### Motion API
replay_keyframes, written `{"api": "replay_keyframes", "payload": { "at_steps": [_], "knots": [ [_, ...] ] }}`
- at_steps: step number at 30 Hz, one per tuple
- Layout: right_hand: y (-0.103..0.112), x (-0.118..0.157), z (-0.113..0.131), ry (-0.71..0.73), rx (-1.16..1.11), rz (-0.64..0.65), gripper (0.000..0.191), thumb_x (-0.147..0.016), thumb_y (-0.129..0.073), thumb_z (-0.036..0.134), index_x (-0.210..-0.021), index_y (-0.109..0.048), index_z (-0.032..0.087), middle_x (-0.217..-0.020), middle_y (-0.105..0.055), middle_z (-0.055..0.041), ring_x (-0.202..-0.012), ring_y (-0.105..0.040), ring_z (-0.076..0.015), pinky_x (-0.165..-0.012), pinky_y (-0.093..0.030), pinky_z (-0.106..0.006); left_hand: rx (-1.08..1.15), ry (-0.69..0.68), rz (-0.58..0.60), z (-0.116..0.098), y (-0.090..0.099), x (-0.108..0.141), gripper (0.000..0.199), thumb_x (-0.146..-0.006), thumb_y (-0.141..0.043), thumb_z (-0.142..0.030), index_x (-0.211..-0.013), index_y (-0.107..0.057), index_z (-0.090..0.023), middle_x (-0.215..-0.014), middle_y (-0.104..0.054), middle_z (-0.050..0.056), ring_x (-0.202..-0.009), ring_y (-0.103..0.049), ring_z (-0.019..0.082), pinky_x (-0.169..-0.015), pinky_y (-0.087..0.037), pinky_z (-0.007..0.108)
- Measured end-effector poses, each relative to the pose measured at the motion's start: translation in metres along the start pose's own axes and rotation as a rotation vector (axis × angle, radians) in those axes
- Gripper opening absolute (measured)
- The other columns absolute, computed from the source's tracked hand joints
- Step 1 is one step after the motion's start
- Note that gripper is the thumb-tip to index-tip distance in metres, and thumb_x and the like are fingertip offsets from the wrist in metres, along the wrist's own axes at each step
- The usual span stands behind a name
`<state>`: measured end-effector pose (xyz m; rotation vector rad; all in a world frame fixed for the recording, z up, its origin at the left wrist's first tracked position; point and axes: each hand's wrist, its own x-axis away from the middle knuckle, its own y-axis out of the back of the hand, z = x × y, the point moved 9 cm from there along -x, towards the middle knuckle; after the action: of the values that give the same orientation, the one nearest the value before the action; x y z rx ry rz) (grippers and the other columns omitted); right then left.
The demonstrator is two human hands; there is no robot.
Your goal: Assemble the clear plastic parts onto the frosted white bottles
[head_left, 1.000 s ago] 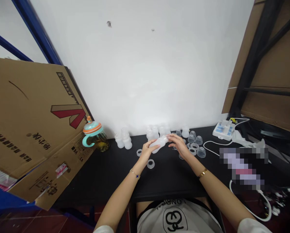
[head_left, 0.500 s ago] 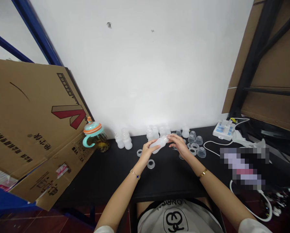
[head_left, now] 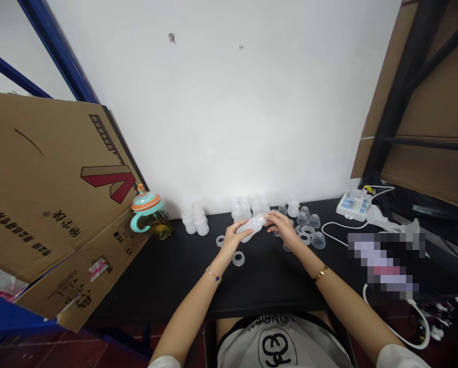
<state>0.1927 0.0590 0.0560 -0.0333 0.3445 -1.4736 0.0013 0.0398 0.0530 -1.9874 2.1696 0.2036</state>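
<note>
My left hand (head_left: 234,238) grips a translucent plastic bottle (head_left: 251,228) around its body, tilted on its side above the black table (head_left: 167,286). My right hand (head_left: 282,230) has its fingertips at the bottle's neck, and the fingers hide whatever is at that end. Two clear plastic rings lie close by, one (head_left: 238,258) below my left hand and one (head_left: 220,240) to its left. Several clear cups (head_left: 314,221) and more rings sit to the right of my right hand.
Several upright translucent bottles (head_left: 190,224) stand along the wall. A teal-lidded sippy cup (head_left: 149,212) and a tilted cardboard sheet (head_left: 60,194) are at the left. A white device with blue panels (head_left: 353,206) and its white cable (head_left: 340,225) are at the right, by a pixelated patch (head_left: 382,266).
</note>
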Motion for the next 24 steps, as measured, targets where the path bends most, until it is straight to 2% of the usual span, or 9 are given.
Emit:
{"api": "replay_keyframes", "payload": {
  "at_steps": [24],
  "knots": [
    [0.0032, -0.0009, -0.0004, 0.015, 0.045, -0.033, 0.03, -0.073, -0.079, 0.049, -0.077, -0.069, 0.021, -0.078, -0.065, -0.0028, -0.07, -0.064, -0.0148, -0.053, -0.053, -0.022, -0.025, -0.016, -0.001, -0.0048, -0.0013, 0.0018, 0.046, -0.066, -0.087, -0.035, -0.109, -0.079, -0.018, -0.114, -0.077, 0.01, -0.111, -0.068, 0.033, -0.096, -0.052, 0.041]
  ]
}}
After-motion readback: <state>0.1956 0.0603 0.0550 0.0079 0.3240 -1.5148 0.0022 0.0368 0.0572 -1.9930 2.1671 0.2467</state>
